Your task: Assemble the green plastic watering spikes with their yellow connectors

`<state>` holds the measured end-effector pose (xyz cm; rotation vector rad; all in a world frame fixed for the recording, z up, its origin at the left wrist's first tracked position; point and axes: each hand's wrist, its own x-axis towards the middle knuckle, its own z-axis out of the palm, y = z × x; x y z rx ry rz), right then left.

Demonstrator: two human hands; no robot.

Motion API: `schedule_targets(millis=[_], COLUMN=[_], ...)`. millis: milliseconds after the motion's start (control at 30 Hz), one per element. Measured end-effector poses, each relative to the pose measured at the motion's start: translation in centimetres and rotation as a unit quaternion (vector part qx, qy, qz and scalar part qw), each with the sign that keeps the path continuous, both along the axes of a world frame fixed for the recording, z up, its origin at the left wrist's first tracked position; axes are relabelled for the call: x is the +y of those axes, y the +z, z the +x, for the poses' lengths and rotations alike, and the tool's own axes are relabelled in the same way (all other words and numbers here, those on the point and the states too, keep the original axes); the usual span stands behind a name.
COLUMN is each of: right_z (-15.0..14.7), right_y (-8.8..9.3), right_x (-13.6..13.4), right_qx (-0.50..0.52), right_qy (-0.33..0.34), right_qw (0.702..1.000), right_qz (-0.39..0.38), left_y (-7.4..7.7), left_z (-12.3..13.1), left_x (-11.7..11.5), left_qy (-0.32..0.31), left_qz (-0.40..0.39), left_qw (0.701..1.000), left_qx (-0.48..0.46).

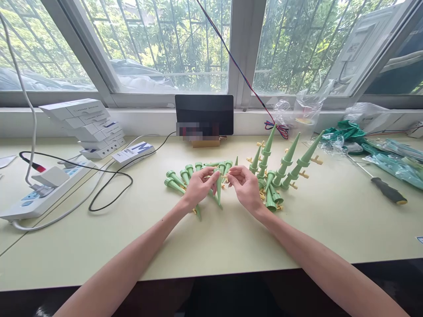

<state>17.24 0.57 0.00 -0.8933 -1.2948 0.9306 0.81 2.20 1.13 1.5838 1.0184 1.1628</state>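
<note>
In the head view my left hand (197,188) is closed around a green plant-watering spike (218,190), its tip pointing down. My right hand (247,190) pinches a small yellow valve (225,177) at the spike's side; the fingers hide whether the two are joined. Behind and left of my left hand, several green spikes (174,177) lie fanned out on the table. To the right of my right hand, green spikes with yellow valves (286,165) stand stacked in tilted columns. More spikes (271,199) lie at their foot.
A power strip (49,187) with cables and stacked white boxes (87,125) occupy the left. A dark tablet (205,110) leans near the window. On the right are a screwdriver (388,189) and green items in plastic bags (396,160). The table's front edge (218,276) runs below my forearms.
</note>
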Motion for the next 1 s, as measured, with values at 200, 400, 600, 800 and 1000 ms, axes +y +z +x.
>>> schedule_targets(millis=[200, 400, 600, 800, 1000], right_z=[0.1, 0.1, 0.2, 0.3, 0.3], right_y=[0.0, 0.0, -0.2, -0.1, 0.1], right_x=[0.0, 0.0, 0.0, -0.1, -0.4], right_qx=[-0.010, -0.034, -0.063, -0.074, -0.083], right_qy=[0.017, 0.016, 0.000, -0.009, -0.005], right_qw=[1.000, 0.999, 0.998, 0.997, 0.996], right_qz=[-0.004, -0.013, -0.015, -0.007, -0.013], left_y=[0.1, 0.1, 0.2, 0.2, 0.1], left_z=[0.0, 0.0, 0.2, 0.2, 0.3], left_x=[-0.2, -0.4, -0.7, -0.9, -1.0], left_qy=[0.003, 0.008, 0.005, -0.004, -0.017], left_qz=[0.016, 0.026, 0.040, 0.043, 0.037], left_qw=[1.000, 0.999, 0.998, 0.998, 0.999], left_qx=[0.021, 0.034, 0.046, 0.047, 0.036])
